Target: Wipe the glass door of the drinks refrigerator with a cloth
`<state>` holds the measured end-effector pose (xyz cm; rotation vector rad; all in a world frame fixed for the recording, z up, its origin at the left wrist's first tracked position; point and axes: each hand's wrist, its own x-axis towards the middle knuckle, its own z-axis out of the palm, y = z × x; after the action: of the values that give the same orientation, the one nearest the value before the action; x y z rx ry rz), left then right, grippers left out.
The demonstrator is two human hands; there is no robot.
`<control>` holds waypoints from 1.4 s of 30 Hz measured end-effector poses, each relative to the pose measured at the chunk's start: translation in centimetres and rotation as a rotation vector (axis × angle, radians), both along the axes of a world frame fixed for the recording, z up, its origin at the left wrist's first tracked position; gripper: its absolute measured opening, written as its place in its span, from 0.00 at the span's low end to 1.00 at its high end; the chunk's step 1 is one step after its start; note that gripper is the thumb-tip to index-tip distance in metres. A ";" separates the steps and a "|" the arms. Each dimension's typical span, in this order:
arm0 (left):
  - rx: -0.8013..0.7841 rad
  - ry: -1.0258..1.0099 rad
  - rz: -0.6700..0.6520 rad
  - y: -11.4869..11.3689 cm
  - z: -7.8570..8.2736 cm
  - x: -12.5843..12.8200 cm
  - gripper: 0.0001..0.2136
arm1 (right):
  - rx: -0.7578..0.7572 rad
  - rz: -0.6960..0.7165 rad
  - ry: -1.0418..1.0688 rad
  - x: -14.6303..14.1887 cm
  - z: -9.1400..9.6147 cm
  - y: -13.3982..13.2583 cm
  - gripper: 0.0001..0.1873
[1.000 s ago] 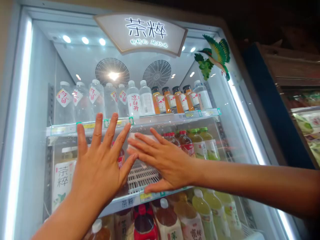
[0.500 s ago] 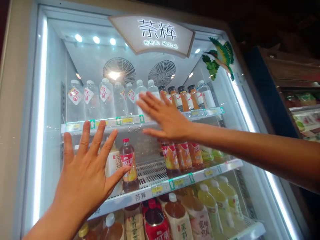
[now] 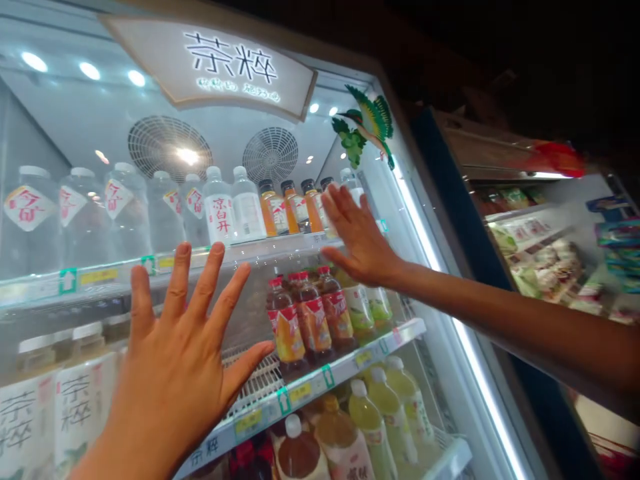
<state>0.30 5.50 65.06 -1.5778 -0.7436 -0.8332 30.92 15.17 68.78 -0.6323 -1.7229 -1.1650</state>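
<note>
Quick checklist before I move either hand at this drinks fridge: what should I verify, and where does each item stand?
1. Left hand empty, fingers spread: ok.
2. Right hand empty, fingers spread: ok.
3. Both palms pressed flat on the glass door: cannot tell.
4. Red-capped bottles upright on the middle shelf: ok.
5. Clear bottles upright on the top shelf: ok.

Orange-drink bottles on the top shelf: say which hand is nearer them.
Right. The right hand sits beside the orange-drink bottles; the left hand spreads lower left.
</note>
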 end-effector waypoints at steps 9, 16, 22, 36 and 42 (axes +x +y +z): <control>-0.029 0.033 -0.043 2.0 -0.7 11.8 0.37 | -0.037 -0.001 -0.086 8.8 -3.8 1.6 0.47; -0.085 0.008 0.007 3.1 -1.9 16.8 0.41 | -0.006 0.159 -0.488 11.1 -6.8 2.1 0.55; -0.112 -0.019 0.069 3.5 -2.5 17.3 0.41 | -0.034 0.100 -0.080 12.9 -4.9 3.1 0.51; -0.179 -0.091 0.205 1.3 -8.0 12.1 0.39 | -0.064 0.207 -0.300 8.2 -12.4 0.8 0.56; -0.180 -0.083 0.180 0.0 -9.1 7.9 0.39 | -0.061 0.146 -0.122 4.2 -11.0 -0.1 0.53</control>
<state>8.20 5.53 55.97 -1.6134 -1.0287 -0.7182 35.11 15.03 57.77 -0.4711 -1.8808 -1.0708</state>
